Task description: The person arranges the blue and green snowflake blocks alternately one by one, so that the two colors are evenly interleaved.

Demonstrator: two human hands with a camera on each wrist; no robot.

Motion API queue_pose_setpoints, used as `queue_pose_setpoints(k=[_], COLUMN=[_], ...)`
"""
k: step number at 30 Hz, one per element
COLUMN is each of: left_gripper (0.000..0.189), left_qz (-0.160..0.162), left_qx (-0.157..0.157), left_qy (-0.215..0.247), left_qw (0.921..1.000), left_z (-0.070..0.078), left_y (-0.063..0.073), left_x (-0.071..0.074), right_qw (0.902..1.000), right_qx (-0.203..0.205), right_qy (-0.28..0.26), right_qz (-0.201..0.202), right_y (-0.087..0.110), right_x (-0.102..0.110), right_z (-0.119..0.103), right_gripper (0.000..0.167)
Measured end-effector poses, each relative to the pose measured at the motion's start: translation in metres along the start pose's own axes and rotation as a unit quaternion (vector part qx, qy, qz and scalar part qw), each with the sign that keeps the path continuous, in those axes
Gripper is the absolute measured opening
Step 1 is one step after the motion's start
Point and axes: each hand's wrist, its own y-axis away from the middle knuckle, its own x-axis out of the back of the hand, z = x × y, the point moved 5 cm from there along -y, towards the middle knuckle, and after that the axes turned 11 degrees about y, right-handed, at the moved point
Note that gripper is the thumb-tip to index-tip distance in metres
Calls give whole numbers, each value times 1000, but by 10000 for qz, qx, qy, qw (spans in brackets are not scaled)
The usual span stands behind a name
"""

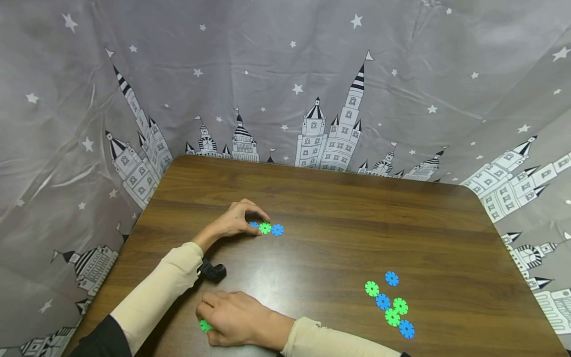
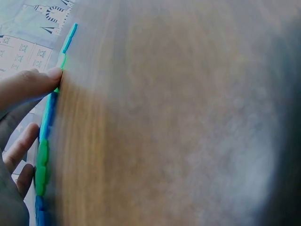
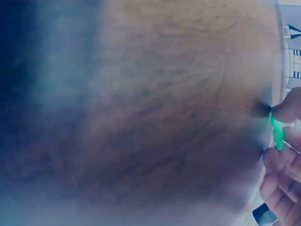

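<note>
At the back left, a row of notched plastic discs lies flat on the table. My left hand (image 1: 235,220) is over it, thumb and index finger at opposite edges of a green disc (image 1: 265,228). A blue disc (image 1: 277,230) sits just right of that one. More of the row shows in the left wrist view, including another green disc (image 2: 42,167) beside the curled fingers; in the head view the hand hides this part. Near the front edge, my right hand (image 1: 243,317) pinches a different green disc (image 3: 278,133) between thumb and fingers, low over the table.
Loose discs lie at the front right, among them a blue disc (image 1: 407,329) and a green disc (image 1: 372,288). The wooden table (image 1: 321,267) ends at a grey curtain (image 1: 267,74) printed with castles. A black wrist device (image 1: 213,271) is on the left wrist.
</note>
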Motion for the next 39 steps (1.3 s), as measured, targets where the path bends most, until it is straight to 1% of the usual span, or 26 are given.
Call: queue_pose_setpoints(k=[4,9,12,16,24,28,32,39], left_gripper=[35,36,36,37,41,41,40,37], left_qz=[-11,7,10,-16,22,-1,18,97], left_qx=[12,-26,-58,-89,-167,-209,-331,-402], left_qy=[2,9,36,58,66,90,49,27], left_qw=[10000,10000,10000,9999,9998,9997,9994,9991], left_z=[0,-1,-1,-2,1,4,7,8], left_y=[0,-1,-1,0,0,-2,-5,-11], left_x=[0,0,0,0,-3,-8,-13,-21], right_qw=[9998,9991,9983,9973,9954,9943,9938,9922], right_qx=[189,291,340,380,287,272,227,158], right_qy=[-29,-219,-373,-525,-817,-920,-956,-1048], right_qz=[-63,-204,-301,-335,-415,-463,-522,-661], right_y=[0,0,1,1,5,7,11,23], right_x=[0,-1,-1,-1,0,0,1,-2], right_z=[-1,0,1,2,2,1,0,1], right_gripper=[25,25,29,32,30,31,32,30])
